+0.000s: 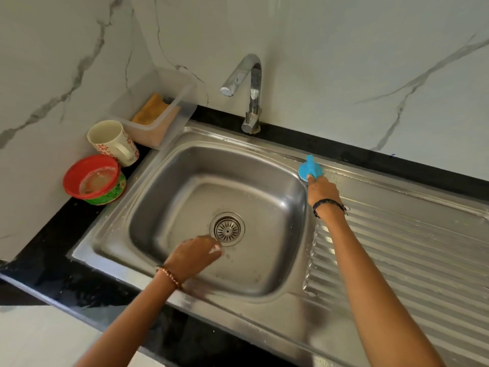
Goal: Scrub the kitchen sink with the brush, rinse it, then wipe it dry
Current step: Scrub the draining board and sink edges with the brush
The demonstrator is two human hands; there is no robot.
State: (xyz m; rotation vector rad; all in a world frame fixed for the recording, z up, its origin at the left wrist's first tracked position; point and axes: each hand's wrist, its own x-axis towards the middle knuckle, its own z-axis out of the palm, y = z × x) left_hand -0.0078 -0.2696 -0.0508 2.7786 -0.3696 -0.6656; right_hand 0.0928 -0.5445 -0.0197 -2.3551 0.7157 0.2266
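At a steel kitchen sink (158, 181) set in a black counter (45, 250), my right hand (321, 190) closes around the handle of the blue brush (307, 169), my fingers wrapped tight on it. The brush's round head rests on the sink's back rim, at the far right corner of the basin, where the ribbed draining board (397, 247) begins. A dark band (329, 205) circles that wrist.

My left hand (197, 251) reaches down into the basin, fingers curled loosely and pressed to the wet floor just beside the drain strainer (227, 229). Something small and pale shows at the fingertips; I cannot tell whether I am holding it or only touching foam. A beaded bracelet (168, 276) sits on that wrist.

The chrome tap (250, 88) stands behind the basin, its spout pointing left over the bowl. Droplets speckle the rim and the basin floor.

On the counter to the left stand a cream mug (111, 141) with red flowers, a red bowl (90, 177) stacked in a green one (111, 194), and a clear plastic tub (172, 112) holding an orange sponge (150, 108). Marble-veined tiles (370, 62) back the scene.
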